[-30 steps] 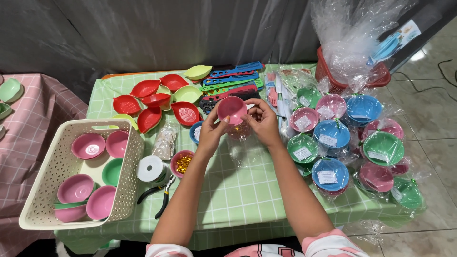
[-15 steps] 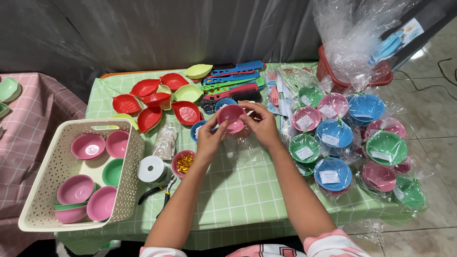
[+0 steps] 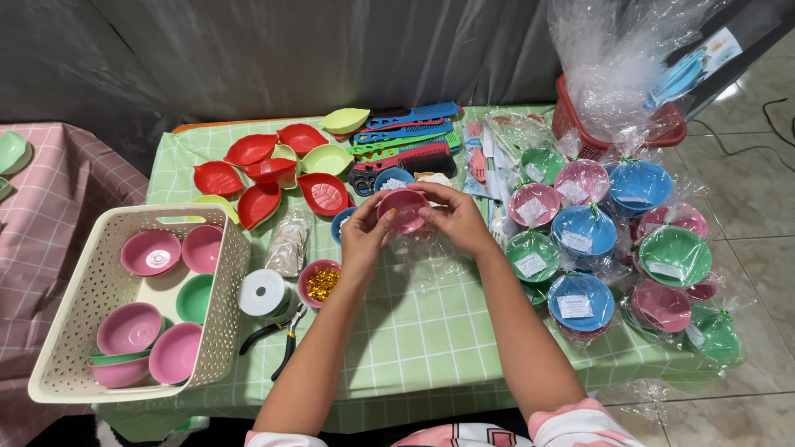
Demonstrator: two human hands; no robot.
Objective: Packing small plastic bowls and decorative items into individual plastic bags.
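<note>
Left hand [image 3: 363,236]: fingers curl round the near-left rim of the pink bowl [image 3: 403,209], thumb up on the edge, gripping it.
Right hand [image 3: 454,217]: fingertips pinch the bowl's right rim, closed on it, so the two hands share the load and can turn it.
Bowl: held up off the table, mouth tilted toward the camera, mid-table just near of the combs [image 3: 406,136].
Wrap [image 3: 431,252]: clear film hangs under the bowl and hands; I judge it is gathered there for wrapping, though its edges are hard to trace.
Just left: small dish of gold beads [image 3: 321,283], ribbon spool [image 3: 263,291] and pliers [image 3: 277,335], all within easy reach.
Far left: red leaf dishes [image 3: 265,178] laid out in a fan.
Left edge: cream basket [image 3: 224,331] with loose pink and green bowls.
Right: wrapped bowls [image 3: 613,248] clustered together, finished-looking, kept apart from the loose stock.
Change: against the earlier frames the bowl sits lower and nearer, hands drawn in; the rest of the table matches.
</note>
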